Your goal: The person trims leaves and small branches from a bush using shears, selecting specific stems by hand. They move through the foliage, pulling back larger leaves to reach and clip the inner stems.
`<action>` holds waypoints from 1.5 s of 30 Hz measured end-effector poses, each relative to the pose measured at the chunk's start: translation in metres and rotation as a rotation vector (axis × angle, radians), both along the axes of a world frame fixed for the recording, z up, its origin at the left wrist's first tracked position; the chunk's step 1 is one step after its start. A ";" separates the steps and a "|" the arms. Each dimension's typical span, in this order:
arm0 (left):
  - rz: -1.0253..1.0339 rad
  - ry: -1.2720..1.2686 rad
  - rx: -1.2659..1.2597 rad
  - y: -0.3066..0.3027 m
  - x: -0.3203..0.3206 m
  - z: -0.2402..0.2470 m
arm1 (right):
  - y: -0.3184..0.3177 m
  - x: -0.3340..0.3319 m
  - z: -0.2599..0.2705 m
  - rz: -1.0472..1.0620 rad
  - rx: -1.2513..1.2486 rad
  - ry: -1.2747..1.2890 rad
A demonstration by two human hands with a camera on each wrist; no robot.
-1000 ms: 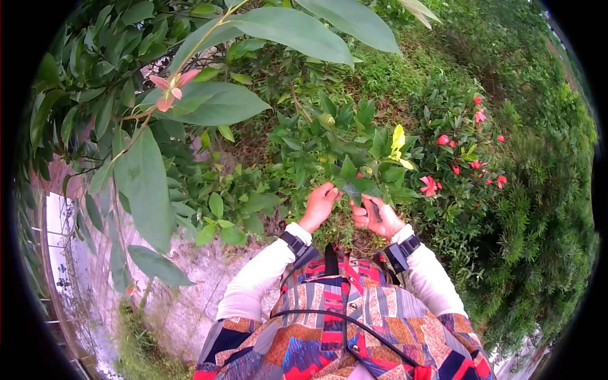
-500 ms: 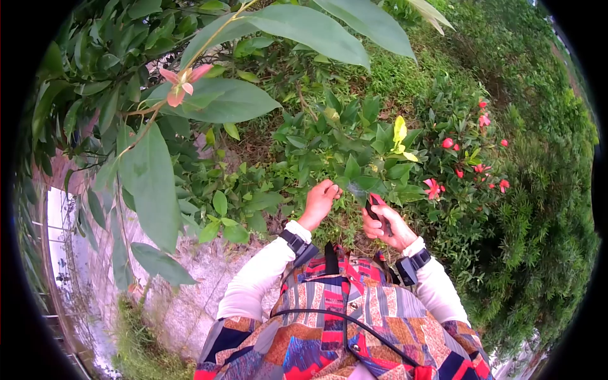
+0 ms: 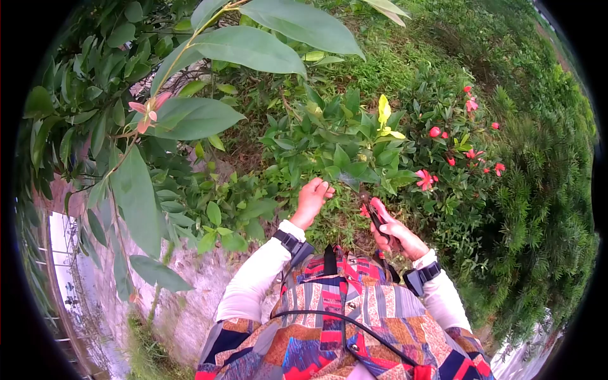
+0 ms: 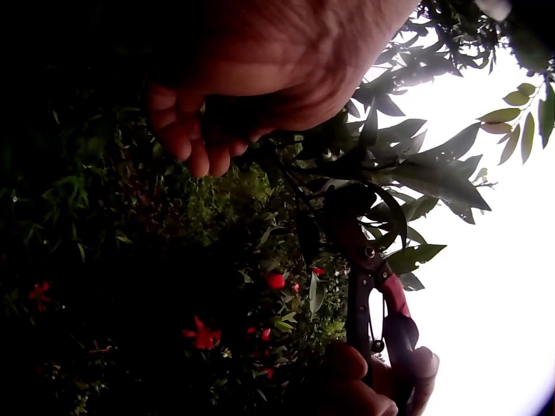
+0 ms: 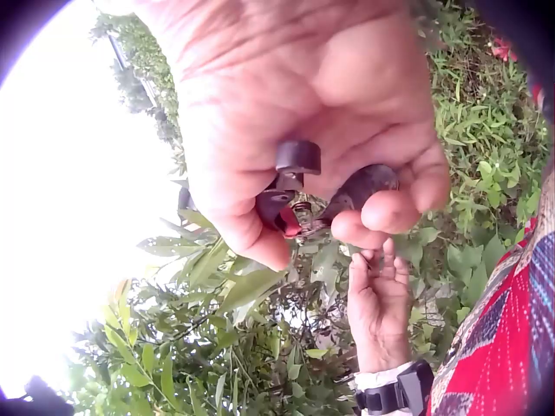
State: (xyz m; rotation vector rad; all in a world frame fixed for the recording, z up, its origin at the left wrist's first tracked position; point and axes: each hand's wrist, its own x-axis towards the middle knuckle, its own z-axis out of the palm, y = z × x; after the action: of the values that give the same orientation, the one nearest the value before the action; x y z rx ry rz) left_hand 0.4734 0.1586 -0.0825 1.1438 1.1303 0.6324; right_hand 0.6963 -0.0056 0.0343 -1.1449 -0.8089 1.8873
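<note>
Red-and-black pruning shears (image 3: 378, 217) are gripped in my right hand (image 3: 405, 239), their blades pointing up toward the leafy shrub (image 3: 345, 149). The left wrist view shows the shears (image 4: 371, 277) with handles spread and a spring between them, the blades overlapping dark leaves. In the right wrist view, my right fingers (image 5: 390, 211) curl round the handles. My left hand (image 3: 311, 202) is raised at the shrub's near side, left of the shears. Its fingers are loosely bent with nothing visible in them; in the right wrist view this left hand (image 5: 379, 316) appears palm-on beyond the shears.
Large leaves on a branch (image 3: 247, 50) hang close to the camera at upper left. A bush with red flowers (image 3: 425, 180) stands to the right, beside dense green hedge (image 3: 538, 209). Pale paving (image 3: 196, 285) lies at lower left.
My right hand with the shears has drawn back down and to the right, away from the left hand and the leaves. The left hand stays near the shrub, its fingers looser. The view has shifted slightly.
</note>
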 end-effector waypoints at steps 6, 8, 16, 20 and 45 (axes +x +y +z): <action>-0.021 0.000 -0.010 0.004 0.012 0.002 | -0.005 0.000 -0.001 -0.205 0.092 0.043; -0.033 0.007 0.000 0.006 0.014 0.003 | -0.003 0.000 0.002 -0.204 0.132 0.006; -0.033 0.012 0.019 0.006 0.018 0.020 | 0.023 0.002 -0.001 0.027 0.370 -0.503; 0.001 -0.269 0.051 0.006 0.014 0.024 | 0.028 0.007 -0.007 0.027 0.310 -0.712; -0.039 -0.288 -0.174 -0.008 0.035 0.044 | 0.015 0.020 -0.017 -0.129 0.261 -0.835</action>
State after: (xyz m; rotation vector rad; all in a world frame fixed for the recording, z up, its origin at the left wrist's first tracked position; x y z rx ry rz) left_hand 0.5088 0.1505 -0.0383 0.8917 0.8961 0.6331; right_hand 0.7161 0.0095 0.0170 -1.7760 -1.3337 1.1132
